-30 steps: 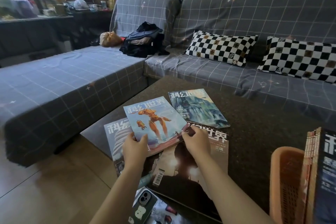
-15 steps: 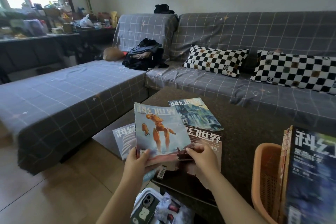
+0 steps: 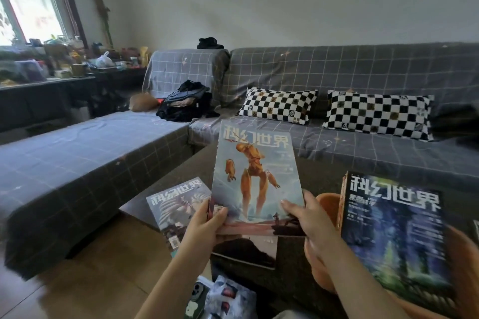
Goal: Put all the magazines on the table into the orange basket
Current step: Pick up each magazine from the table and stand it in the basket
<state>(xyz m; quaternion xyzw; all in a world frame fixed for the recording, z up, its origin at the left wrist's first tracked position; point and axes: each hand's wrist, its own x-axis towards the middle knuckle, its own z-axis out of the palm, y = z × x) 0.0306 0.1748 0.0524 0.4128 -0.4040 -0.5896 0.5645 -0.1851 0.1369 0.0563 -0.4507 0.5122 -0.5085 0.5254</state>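
Both my hands hold up a magazine with an orange robot on its cover (image 3: 255, 179), tilted nearly upright above the dark table (image 3: 318, 179). My left hand (image 3: 204, 223) grips its lower left corner and my right hand (image 3: 308, 217) grips its lower right corner. On the table a magazine with a striped white shape (image 3: 176, 204) lies at the left, and a dark-covered one (image 3: 246, 248) lies partly hidden under the raised one. The orange basket (image 3: 328, 204) stands at the right with several magazines upright in it, a dark blue one (image 3: 391, 233) in front.
A grey checked sofa (image 3: 337, 80) wraps round the table at the back and left, with two chequered cushions (image 3: 277, 105) and a black bag (image 3: 186, 101). A phone (image 3: 194, 298) and a printed packet (image 3: 228, 298) lie at the near edge. Wooden floor lies at the left.
Both hands have lifted the orange-robot magazine off the pile, raised it upright and carried it right toward the basket. The view has tilted upward.
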